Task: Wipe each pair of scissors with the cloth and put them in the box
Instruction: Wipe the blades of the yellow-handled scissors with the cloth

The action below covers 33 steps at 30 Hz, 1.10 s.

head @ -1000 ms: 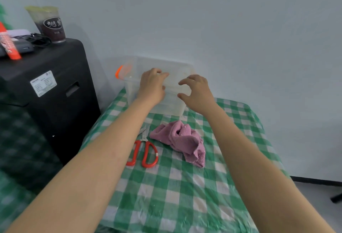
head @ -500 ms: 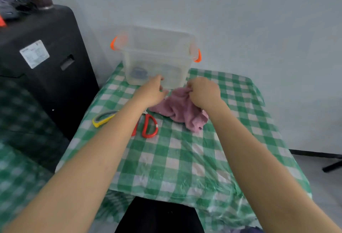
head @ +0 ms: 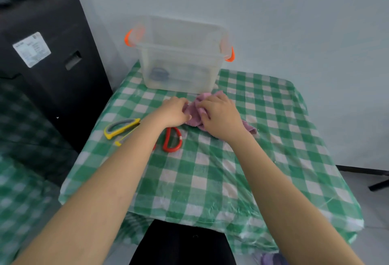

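On the checkered desk [head: 210, 172] both my left hand [head: 174, 112] and right hand [head: 221, 115] bunch the pink cloth [head: 192, 115] in grasping fingers, readying it for the red scissors [head: 171, 139] at seven o'clock.

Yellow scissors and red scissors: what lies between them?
Head view: the left forearm crosses between yellow scissors and red scissors.

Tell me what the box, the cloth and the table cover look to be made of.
Box: translucent, frosted-looking plastic; dim shapes show through its wall. Orange handles, likely plastic too.
Cloth: soft pink fabric, probably terry or microfibre; it bunches in folds.
Table cover: green-checked thin plastic sheet, judging by its glossy crinkles.
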Each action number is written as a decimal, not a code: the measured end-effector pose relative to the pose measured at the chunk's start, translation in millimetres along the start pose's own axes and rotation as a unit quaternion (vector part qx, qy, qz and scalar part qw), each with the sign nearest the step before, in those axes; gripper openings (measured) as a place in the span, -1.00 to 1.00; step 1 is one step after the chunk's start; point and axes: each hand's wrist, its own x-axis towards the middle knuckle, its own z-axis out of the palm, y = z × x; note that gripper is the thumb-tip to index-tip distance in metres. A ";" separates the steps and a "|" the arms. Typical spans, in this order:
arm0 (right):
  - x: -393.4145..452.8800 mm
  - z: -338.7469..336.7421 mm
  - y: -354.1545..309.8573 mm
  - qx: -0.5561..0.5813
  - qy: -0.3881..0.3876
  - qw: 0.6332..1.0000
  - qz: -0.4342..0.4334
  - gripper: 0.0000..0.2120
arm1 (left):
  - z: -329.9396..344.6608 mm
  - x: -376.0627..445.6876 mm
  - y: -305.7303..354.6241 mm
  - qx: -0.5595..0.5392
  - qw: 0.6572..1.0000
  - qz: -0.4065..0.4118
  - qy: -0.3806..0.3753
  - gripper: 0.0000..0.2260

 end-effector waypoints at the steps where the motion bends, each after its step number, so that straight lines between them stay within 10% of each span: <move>1: 0.4 4.1 -0.6 -0.001 -0.047 0.999 -0.004 -0.76 | 1.5 -0.4 -0.9 -0.018 1.000 -0.003 -0.005 -0.54; 5: -1.1 12.6 5.7 0.029 -0.104 0.994 0.015 -0.72 | 6.2 -2.6 -0.7 -0.037 0.999 -0.006 0.008 -0.57; 11: 7.6 5.2 17.2 0.072 0.011 0.990 0.123 -0.71 | -0.7 -0.8 -19.2 -0.011 0.996 -0.021 0.087 -0.61; 16: 11.7 17.2 9.1 -0.005 0.088 0.996 0.028 -0.79 | -1.2 -1.7 -23.1 0.000 0.997 -0.034 0.074 -0.62; 26: 16.9 22.5 6.7 -0.148 -0.123 0.981 -0.007 -0.55 | 1.1 -3.5 -22.2 0.119 0.982 -0.108 0.098 -0.66; 33: 35.3 16.6 12.1 -0.195 -0.136 0.971 -0.035 -0.71 | 1.1 -5.2 -23.2 0.099 0.985 -0.115 0.084 -0.69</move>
